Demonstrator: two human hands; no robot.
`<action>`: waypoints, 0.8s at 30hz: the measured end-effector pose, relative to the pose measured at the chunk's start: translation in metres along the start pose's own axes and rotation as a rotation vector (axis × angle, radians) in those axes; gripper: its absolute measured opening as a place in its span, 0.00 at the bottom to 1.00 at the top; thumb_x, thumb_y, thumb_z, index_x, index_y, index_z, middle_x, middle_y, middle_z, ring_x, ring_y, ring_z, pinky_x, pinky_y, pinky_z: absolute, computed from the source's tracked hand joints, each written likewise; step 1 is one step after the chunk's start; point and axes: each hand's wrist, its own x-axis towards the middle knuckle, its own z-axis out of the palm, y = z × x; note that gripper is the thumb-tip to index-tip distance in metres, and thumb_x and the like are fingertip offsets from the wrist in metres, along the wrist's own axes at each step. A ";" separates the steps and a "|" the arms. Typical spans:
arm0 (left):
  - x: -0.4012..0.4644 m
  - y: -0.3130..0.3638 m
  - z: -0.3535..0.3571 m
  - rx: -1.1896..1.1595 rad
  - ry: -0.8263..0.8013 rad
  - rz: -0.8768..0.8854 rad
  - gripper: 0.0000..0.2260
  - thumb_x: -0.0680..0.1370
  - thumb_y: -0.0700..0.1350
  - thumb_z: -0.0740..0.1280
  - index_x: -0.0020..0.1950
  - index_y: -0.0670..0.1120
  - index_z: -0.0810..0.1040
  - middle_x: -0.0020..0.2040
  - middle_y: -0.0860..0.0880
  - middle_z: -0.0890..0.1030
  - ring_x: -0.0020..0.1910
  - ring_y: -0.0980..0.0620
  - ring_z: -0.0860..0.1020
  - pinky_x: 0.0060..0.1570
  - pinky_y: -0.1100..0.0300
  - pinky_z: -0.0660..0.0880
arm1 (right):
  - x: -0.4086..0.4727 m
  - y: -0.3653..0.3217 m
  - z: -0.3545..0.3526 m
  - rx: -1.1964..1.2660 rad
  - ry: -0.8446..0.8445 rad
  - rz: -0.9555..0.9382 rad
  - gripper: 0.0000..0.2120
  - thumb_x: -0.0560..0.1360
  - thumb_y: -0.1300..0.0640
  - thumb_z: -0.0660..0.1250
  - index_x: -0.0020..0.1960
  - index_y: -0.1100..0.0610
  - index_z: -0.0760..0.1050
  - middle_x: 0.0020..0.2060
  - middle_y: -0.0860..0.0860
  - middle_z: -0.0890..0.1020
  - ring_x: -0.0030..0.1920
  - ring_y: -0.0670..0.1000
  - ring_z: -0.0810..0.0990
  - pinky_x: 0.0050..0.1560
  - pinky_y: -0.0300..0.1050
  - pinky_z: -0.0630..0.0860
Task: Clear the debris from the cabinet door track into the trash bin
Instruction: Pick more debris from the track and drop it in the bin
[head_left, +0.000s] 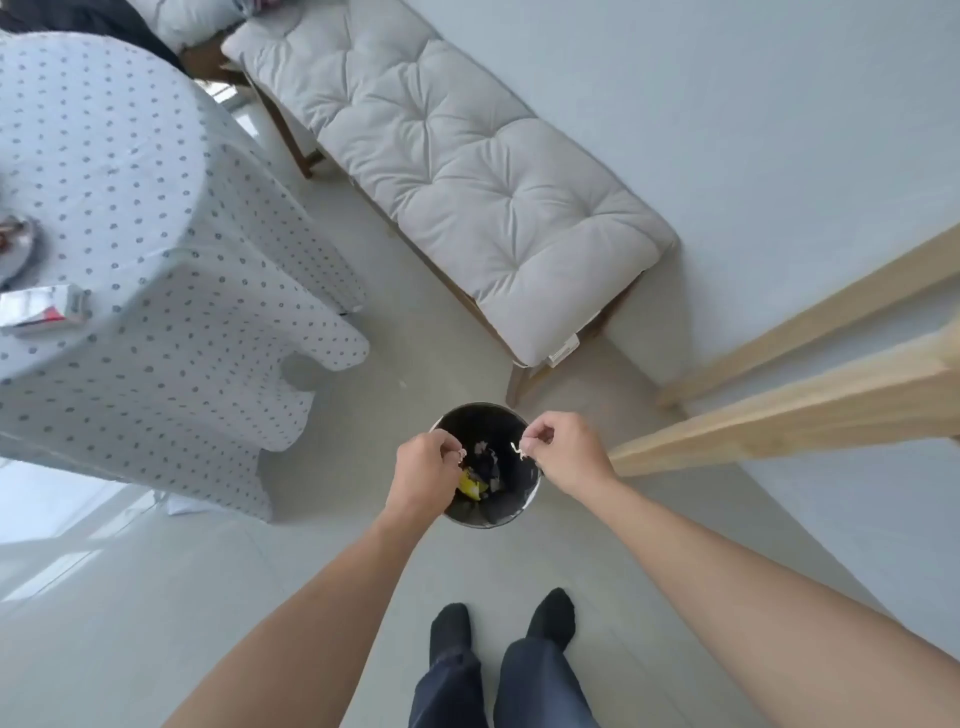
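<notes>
A small round black trash bin (519, 506) stands on the pale floor below me, with yellow and dark scraps inside. Both hands hover over its opening. My left hand (423, 475) is curled over the bin's left rim, pinching a small whitish bit of debris (461, 455) at its fingertips. My right hand (563, 449) hangs over the right rim, fingers pinched on a pale shred of debris (517, 450). The cabinet door track is not in view.
A cushioned grey bench (467, 171) runs along the white wall behind the bin. A table with a dotted cloth (130, 260) stands at left, with a carton and a dish on it. Light wooden rails (779, 421) slant in from the right. My socked feet (504, 623) stand just behind the bin.
</notes>
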 end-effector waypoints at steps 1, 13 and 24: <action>0.011 -0.010 0.006 -0.006 0.001 -0.018 0.11 0.82 0.36 0.64 0.51 0.44 0.86 0.48 0.43 0.87 0.50 0.43 0.85 0.53 0.47 0.85 | 0.011 0.008 0.012 -0.009 -0.018 0.003 0.03 0.76 0.61 0.75 0.43 0.55 0.84 0.41 0.50 0.87 0.42 0.50 0.84 0.39 0.39 0.74; 0.056 -0.043 0.034 0.083 -0.133 -0.073 0.18 0.84 0.39 0.65 0.74 0.45 0.79 0.72 0.42 0.81 0.69 0.41 0.79 0.69 0.50 0.77 | 0.048 0.053 0.046 -0.103 -0.136 0.110 0.15 0.75 0.63 0.72 0.61 0.53 0.83 0.58 0.51 0.86 0.58 0.52 0.83 0.56 0.39 0.71; -0.009 0.071 -0.049 0.169 -0.165 0.132 0.21 0.84 0.43 0.65 0.78 0.47 0.74 0.75 0.42 0.78 0.74 0.41 0.77 0.72 0.43 0.77 | -0.036 -0.036 -0.053 0.017 0.059 0.047 0.14 0.77 0.55 0.71 0.62 0.51 0.82 0.60 0.48 0.85 0.55 0.48 0.80 0.56 0.41 0.70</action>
